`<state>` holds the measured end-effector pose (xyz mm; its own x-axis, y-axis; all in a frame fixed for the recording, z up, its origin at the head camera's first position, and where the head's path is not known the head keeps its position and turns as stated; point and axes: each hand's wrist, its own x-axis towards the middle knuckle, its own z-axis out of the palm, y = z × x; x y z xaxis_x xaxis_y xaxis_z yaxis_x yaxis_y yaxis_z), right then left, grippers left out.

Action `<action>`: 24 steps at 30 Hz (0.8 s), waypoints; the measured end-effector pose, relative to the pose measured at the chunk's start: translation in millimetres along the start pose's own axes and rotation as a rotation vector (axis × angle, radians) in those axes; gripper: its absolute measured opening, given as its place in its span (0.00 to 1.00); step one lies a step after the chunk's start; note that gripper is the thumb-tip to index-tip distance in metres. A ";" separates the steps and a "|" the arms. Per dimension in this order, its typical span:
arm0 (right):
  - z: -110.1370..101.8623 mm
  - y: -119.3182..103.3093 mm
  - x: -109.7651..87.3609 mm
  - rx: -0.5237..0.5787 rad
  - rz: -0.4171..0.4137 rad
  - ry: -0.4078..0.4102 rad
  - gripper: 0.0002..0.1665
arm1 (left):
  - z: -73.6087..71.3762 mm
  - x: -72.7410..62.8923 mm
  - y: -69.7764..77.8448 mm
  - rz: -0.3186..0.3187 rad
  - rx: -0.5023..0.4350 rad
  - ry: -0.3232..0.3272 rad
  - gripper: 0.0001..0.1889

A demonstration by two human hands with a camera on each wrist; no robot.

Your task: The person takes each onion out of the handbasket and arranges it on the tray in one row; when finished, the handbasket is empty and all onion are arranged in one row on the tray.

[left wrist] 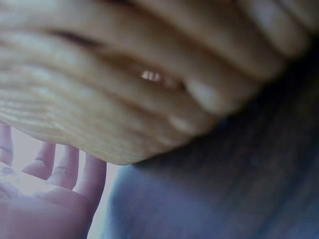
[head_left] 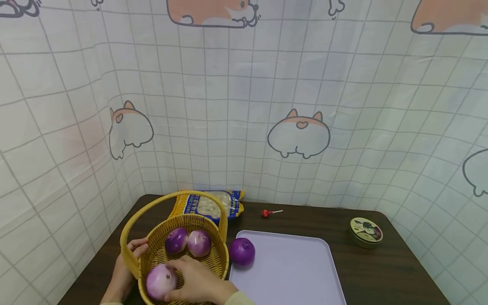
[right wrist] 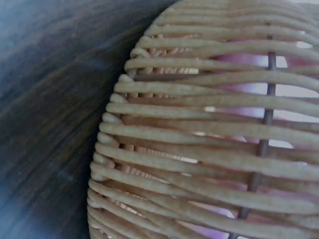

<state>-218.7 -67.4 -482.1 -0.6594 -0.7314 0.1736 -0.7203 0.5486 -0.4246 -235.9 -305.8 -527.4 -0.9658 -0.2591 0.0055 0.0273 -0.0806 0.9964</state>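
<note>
A yellow woven basket (head_left: 225,264) with a tall arched handle stands at the front left of the table. Inside, toward its back, lie a dark purple onion (head_left: 177,240) and a paler purple onion (head_left: 199,243). My right hand (head_left: 194,279) reaches over the rim and holds a large pale purple onion (head_left: 160,283) between thumb and fingers, at the basket's front left. Against the basket's left outer side rests my left hand (head_left: 127,264), near the handle's base. Its fingers (left wrist: 65,164) look extended in the left wrist view, their tips hidden by the wickerwork.
Right of the basket, a purple onion (head_left: 242,252) sits at the left edge of a lilac tray (head_left: 289,271). Behind the basket lies a blue and yellow pasta bag (head_left: 232,203). A red lollipop (head_left: 265,213) and a round tin (head_left: 365,233) are farther right.
</note>
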 end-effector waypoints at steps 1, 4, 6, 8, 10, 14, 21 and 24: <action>0.1 -0.6 -0.1 -0.001 -0.004 -0.020 0.40 | -0.1 0.3 -0.1 -0.002 0.004 0.001 0.15; 0.5 -2.0 -0.1 0.011 -0.020 -0.066 0.41 | -0.5 0.7 -0.4 -0.006 0.007 0.004 0.14; 0.6 -1.6 -0.5 0.018 -0.032 -0.071 0.40 | -0.6 0.6 -0.2 -0.006 0.005 0.002 0.14; 0.5 -0.8 -0.8 0.011 -0.050 -0.057 0.39 | -0.2 0.6 0.3 -0.004 -0.001 -0.002 0.15; 0.4 0.3 -0.7 0.012 -0.069 -0.052 0.37 | 0.2 0.8 1.0 -0.007 -0.004 -0.005 0.15; -0.2 1.8 1.2 0.069 -0.053 -0.102 0.33 | 1.0 0.8 2.5 -0.019 0.003 0.004 0.15; 1.5 0.8 1.2 0.036 -0.052 -0.103 0.38 | 3.3 -2.6 6.8 -0.023 0.001 0.020 0.16; 2.0 -2.1 -0.7 -0.004 -0.006 -0.084 0.43 | 5.3 -5.5 11.2 -0.023 0.003 0.020 0.18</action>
<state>-216.3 -68.8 -483.1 -0.6347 -0.7661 0.1012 -0.7254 0.5455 -0.4197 -231.6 -300.1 -515.8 -0.9608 -0.2765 -0.0196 0.0039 -0.0840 0.9965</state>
